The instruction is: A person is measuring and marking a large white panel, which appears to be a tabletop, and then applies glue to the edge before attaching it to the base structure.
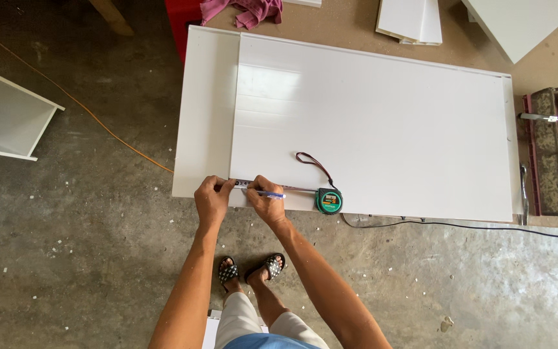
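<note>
While the left hand (213, 199) presses its fingertips down on the near edge of a large white panel (382, 123), pinning the free end of a tape measure's blade there, the right hand (265, 201) just beside it pinches a blue pen (270, 194) whose tip rests on the panel by the blade. Both hands are narrow: the left curled flat onto the board with nothing gripped, the right closed around the pen. The blade runs rightward along the panel's front edge to the green tape measure case (329, 201), which lies on the board with its dark wrist strap (314, 164) looped behind it. The panel lies on a wider white board (206, 110) that serves as the worktop, a strip of which shows along its left side. Below the edge are the person's feet in patterned sandals (251, 269) on the concrete floor (79, 258). An orange cord (92, 116) crosses the floor at left, a black cable (473, 226) trails off at right, and a pink cloth (243, 11) sits beyond the far edge.
</note>
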